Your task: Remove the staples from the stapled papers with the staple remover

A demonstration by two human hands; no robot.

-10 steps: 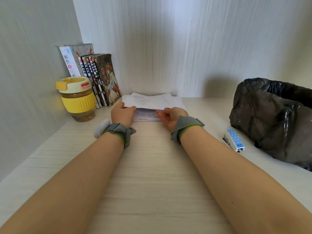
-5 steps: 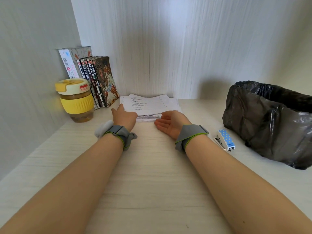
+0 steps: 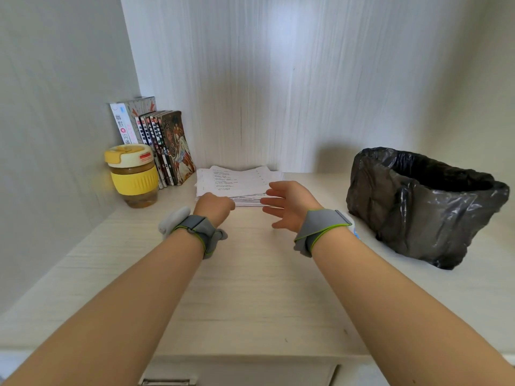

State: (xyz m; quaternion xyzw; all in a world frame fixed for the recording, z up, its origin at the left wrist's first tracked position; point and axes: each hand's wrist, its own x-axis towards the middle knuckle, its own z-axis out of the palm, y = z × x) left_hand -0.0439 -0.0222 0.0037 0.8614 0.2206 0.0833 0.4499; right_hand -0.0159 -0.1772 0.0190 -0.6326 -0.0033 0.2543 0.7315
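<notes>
A yellow-lidded cup (image 3: 133, 174) holding amber liquid stands far left on the pale tabletop (image 3: 250, 288), just beside a row of upright books (image 3: 161, 146) against the back wall. At right sits a bin lined with a crumpled black bag (image 3: 418, 207).

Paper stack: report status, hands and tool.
Left hand curled at the paper stack front edge, grip hidden. Right hand open, fingers spread beside it. Staple remover almost hidden behind right wrist, untouched.
</notes>
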